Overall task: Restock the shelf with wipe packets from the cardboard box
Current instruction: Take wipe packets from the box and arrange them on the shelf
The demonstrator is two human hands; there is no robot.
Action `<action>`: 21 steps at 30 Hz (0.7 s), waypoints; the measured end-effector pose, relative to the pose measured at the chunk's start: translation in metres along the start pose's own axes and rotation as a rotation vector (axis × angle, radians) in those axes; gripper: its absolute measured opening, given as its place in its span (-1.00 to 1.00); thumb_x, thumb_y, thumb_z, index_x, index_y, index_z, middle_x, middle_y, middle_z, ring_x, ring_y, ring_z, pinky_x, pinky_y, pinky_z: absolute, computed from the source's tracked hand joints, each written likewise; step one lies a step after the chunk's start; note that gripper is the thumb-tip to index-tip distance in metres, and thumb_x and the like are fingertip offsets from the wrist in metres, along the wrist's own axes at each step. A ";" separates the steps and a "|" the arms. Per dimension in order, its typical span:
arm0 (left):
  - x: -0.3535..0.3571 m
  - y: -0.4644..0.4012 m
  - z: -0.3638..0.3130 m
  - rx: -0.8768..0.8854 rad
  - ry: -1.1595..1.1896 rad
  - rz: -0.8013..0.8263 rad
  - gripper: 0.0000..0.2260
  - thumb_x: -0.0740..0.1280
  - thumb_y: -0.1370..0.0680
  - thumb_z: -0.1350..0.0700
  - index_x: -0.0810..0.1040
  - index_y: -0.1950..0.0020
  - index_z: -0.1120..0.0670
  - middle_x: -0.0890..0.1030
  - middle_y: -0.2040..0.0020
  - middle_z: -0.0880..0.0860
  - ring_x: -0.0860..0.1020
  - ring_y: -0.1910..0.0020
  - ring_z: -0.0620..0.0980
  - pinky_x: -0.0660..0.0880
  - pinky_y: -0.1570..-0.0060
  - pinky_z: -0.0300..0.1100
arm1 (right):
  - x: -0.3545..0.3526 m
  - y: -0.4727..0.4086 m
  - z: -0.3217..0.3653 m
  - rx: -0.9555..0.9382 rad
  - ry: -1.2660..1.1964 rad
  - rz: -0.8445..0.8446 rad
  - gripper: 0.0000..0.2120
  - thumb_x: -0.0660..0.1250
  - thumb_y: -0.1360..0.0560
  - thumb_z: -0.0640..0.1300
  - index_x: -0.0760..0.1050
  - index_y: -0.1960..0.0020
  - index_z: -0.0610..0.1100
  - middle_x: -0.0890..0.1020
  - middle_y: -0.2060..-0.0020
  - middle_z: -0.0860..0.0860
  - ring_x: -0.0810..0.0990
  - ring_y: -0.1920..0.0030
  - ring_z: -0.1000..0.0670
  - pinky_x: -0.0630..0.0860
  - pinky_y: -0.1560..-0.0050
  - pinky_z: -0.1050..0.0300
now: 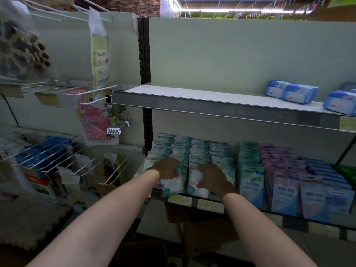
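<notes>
At the lower shelf, front edge: both forearms reach forward and down, hands side by side among the wipe packets. Left hand has fingers curled over the top of the front packet in the left row, gripping it. Right hand has fingers curled around the front packet of the next row, gripping it too. Both front packets lean forward, bottoms at the shelf lip.

Around: upper shelf directly overhead, blue soft packs at its right end. Black slotted upright just left of the bay. Wire hooks with hanging goods further left, a pink packet on one. Right of the hands, upright rows of light-blue packets, pink ones and darker blue ones. Cardboard box on the floor under the shelf, between the forearms, partly hidden and dim.

Wipe packets: four tight rows running front to back, white-teal wrappers with pink and red print on the front faces. Print too blurred to read.
</notes>
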State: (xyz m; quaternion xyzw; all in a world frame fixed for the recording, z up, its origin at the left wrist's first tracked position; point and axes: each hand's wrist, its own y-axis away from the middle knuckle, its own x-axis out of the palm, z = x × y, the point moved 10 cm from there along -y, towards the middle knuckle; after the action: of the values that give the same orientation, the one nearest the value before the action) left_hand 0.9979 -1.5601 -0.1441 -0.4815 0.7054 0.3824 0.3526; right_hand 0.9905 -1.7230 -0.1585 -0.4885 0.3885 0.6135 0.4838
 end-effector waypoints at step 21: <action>0.009 -0.005 -0.038 0.177 -0.621 -0.237 -0.45 0.25 -0.54 0.25 0.24 -0.50 -0.05 0.46 -0.36 0.12 0.39 -0.32 0.14 0.32 -0.29 0.09 | -0.035 -0.006 -0.040 0.217 -0.549 -0.094 -0.32 0.54 -0.39 -0.15 0.36 -0.44 -0.09 0.48 -0.36 -0.06 0.48 -0.29 -0.07 0.45 -0.13 0.18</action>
State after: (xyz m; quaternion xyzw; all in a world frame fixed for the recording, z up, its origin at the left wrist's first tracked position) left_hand 0.9946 -1.5986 -0.1356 -0.3881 0.5339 0.4042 0.6332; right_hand 1.0076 -1.7667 -0.1333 -0.2674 0.2834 0.6545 0.6480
